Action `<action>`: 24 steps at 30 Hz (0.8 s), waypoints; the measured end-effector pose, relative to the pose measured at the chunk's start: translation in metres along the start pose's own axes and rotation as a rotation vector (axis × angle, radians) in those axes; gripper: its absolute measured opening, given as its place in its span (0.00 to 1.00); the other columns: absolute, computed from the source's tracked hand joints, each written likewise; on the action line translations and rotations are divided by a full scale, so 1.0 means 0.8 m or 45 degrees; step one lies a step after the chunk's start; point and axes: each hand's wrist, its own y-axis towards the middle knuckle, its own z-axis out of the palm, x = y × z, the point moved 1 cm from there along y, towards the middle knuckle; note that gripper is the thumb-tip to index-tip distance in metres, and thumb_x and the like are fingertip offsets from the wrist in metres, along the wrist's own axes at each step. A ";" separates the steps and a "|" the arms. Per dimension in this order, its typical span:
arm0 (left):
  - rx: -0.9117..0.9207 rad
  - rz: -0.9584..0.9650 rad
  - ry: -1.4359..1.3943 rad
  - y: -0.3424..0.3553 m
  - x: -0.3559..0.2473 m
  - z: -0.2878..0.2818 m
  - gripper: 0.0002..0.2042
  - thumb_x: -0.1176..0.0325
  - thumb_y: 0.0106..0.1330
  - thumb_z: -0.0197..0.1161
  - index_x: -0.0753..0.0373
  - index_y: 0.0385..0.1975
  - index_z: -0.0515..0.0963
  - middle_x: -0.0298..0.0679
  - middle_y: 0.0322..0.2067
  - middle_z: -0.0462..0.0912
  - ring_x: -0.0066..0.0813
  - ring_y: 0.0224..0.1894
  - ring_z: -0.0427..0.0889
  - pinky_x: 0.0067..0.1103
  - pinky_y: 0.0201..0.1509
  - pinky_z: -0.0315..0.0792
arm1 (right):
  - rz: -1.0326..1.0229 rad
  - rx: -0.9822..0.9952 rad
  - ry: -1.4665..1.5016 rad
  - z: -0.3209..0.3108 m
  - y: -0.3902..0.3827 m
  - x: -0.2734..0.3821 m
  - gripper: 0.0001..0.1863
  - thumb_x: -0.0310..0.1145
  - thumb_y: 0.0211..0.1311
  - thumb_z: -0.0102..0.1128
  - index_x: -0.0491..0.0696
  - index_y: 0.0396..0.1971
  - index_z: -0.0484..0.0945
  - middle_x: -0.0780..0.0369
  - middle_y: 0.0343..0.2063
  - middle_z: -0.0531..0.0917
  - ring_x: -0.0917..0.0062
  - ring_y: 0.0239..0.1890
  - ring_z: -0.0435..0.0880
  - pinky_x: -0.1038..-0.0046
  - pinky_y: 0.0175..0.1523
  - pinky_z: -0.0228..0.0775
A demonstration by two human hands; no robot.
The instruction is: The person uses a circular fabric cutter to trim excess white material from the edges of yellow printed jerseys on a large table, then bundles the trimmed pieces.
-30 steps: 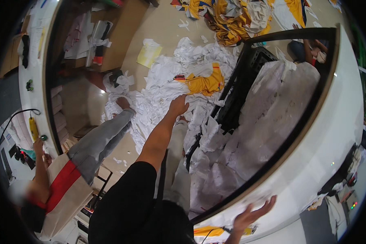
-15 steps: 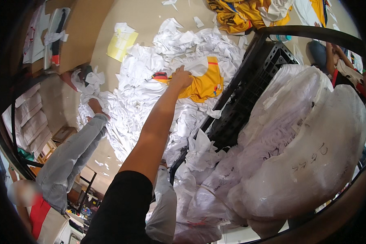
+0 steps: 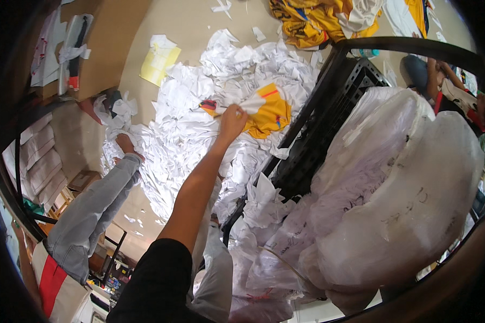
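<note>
Slightly back toward the body since half a second ago, the left hand (image 3: 231, 125) has moved from over the yellow-and-white garment (image 3: 274, 113) to its left edge. Nearest, plastic-wrapped bundles (image 3: 399, 215) bulge at lower right. Beyond them, the fingers are narrow, bent close together at the garment; whether they grip it cannot be told. It lies on a white cloth heap (image 3: 180, 102), beside a black crate (image 3: 357, 78). Farthest, yellow clothing (image 3: 304, 24) is piled on the floor (image 3: 191, 19).

We see beige floor (image 3: 188, 21); brown cardboard panel (image 3: 113, 43) upper left; dark frame (image 3: 409, 42) arching upper right; thin black stand (image 3: 116, 251) lower left.
</note>
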 end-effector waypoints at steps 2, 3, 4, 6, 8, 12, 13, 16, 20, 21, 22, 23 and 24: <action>0.021 -0.090 -0.131 -0.035 -0.024 -0.039 0.12 0.65 0.64 0.70 0.67 0.36 0.77 0.52 0.37 0.84 0.53 0.44 0.84 0.38 0.50 0.76 | 0.009 -0.023 0.022 -0.011 -0.006 0.004 0.46 0.59 0.78 0.47 0.35 0.77 0.51 0.41 0.77 0.51 0.44 0.80 0.50 0.42 0.80 0.40; 0.048 -0.129 -0.179 -0.053 -0.029 -0.061 0.12 0.65 0.63 0.71 0.66 0.38 0.78 0.52 0.39 0.84 0.52 0.46 0.84 0.36 0.53 0.76 | 0.008 -0.032 0.041 -0.018 -0.008 0.003 0.46 0.59 0.78 0.47 0.35 0.77 0.51 0.41 0.77 0.51 0.44 0.80 0.50 0.42 0.80 0.40; 0.137 -0.122 -0.144 -0.074 -0.039 -0.084 0.13 0.65 0.63 0.71 0.65 0.40 0.78 0.51 0.42 0.84 0.50 0.49 0.84 0.35 0.55 0.75 | 0.005 -0.046 0.061 -0.025 -0.011 0.002 0.45 0.58 0.78 0.47 0.35 0.77 0.51 0.41 0.77 0.51 0.44 0.80 0.50 0.42 0.80 0.40; 0.449 -0.233 -0.274 -0.120 -0.078 -0.132 0.17 0.64 0.66 0.71 0.62 0.50 0.78 0.49 0.49 0.83 0.43 0.55 0.83 0.33 0.63 0.73 | 0.018 -0.069 0.084 -0.042 -0.021 0.002 0.45 0.58 0.78 0.47 0.35 0.77 0.51 0.41 0.77 0.51 0.44 0.80 0.50 0.42 0.80 0.39; 0.754 -0.225 -0.336 -0.163 -0.137 -0.190 0.21 0.65 0.70 0.66 0.61 0.61 0.73 0.48 0.57 0.80 0.41 0.62 0.78 0.31 0.68 0.68 | 0.030 -0.092 0.106 -0.058 -0.029 0.003 0.45 0.58 0.78 0.46 0.35 0.77 0.51 0.41 0.77 0.51 0.44 0.80 0.50 0.42 0.80 0.39; 0.909 -0.075 -0.373 -0.249 -0.274 -0.307 0.19 0.69 0.78 0.56 0.60 0.67 0.75 0.42 0.61 0.82 0.35 0.66 0.77 0.27 0.72 0.66 | 0.167 -0.175 0.255 -0.074 -0.049 0.001 0.46 0.58 0.77 0.51 0.35 0.76 0.52 0.41 0.77 0.52 0.46 0.80 0.51 0.44 0.81 0.39; 0.862 -0.131 -0.455 -0.282 -0.308 -0.341 0.18 0.70 0.78 0.55 0.61 0.66 0.76 0.41 0.60 0.84 0.33 0.64 0.78 0.27 0.70 0.68 | 0.109 -0.103 0.215 -0.089 -0.035 0.002 0.45 0.57 0.76 0.53 0.35 0.76 0.55 0.42 0.77 0.54 0.47 0.79 0.52 0.45 0.80 0.40; 0.933 -0.111 -0.613 -0.327 -0.435 -0.419 0.16 0.71 0.80 0.52 0.62 0.62 0.80 0.38 0.55 0.87 0.27 0.58 0.81 0.24 0.64 0.72 | 0.144 -0.179 0.081 -0.102 -0.043 0.021 0.41 0.55 0.75 0.55 0.39 0.75 0.61 0.45 0.76 0.60 0.49 0.79 0.56 0.47 0.80 0.42; 1.093 0.052 -0.680 -0.430 -0.583 -0.506 0.19 0.72 0.81 0.49 0.62 0.67 0.76 0.40 0.55 0.86 0.24 0.51 0.81 0.22 0.57 0.75 | 0.124 -0.280 0.135 -0.110 -0.052 0.024 0.38 0.53 0.71 0.60 0.45 0.72 0.67 0.51 0.74 0.67 0.54 0.79 0.59 0.42 0.79 0.37; 1.140 0.143 -0.733 -0.452 -0.614 -0.522 0.20 0.72 0.81 0.49 0.62 0.70 0.73 0.41 0.58 0.84 0.23 0.52 0.81 0.21 0.58 0.74 | 0.127 -0.279 0.218 -0.106 -0.059 0.018 0.36 0.50 0.69 0.62 0.45 0.70 0.68 0.51 0.73 0.68 0.54 0.78 0.59 0.42 0.79 0.36; 1.194 0.227 -0.793 -0.476 -0.645 -0.536 0.22 0.73 0.80 0.49 0.61 0.72 0.70 0.41 0.61 0.82 0.23 0.53 0.80 0.21 0.60 0.73 | 0.130 -0.273 0.291 -0.106 -0.068 0.008 0.34 0.48 0.68 0.64 0.46 0.68 0.70 0.52 0.73 0.70 0.55 0.78 0.60 0.42 0.80 0.36; 1.257 0.332 -0.842 -0.500 -0.673 -0.551 0.24 0.74 0.80 0.48 0.61 0.75 0.67 0.42 0.64 0.80 0.22 0.54 0.79 0.21 0.61 0.72 | 0.019 -0.333 0.490 -0.122 -0.074 0.004 0.30 0.38 0.65 0.67 0.46 0.66 0.72 0.53 0.69 0.73 0.56 0.75 0.65 0.47 0.79 0.43; 1.219 0.519 -0.801 -0.518 -0.696 -0.566 0.26 0.75 0.78 0.49 0.60 0.76 0.64 0.44 0.66 0.78 0.25 0.55 0.80 0.21 0.61 0.73 | 0.152 -0.213 0.950 -0.140 -0.090 -0.001 0.31 0.31 0.63 0.67 0.44 0.66 0.72 0.52 0.67 0.74 0.56 0.70 0.70 0.54 0.77 0.54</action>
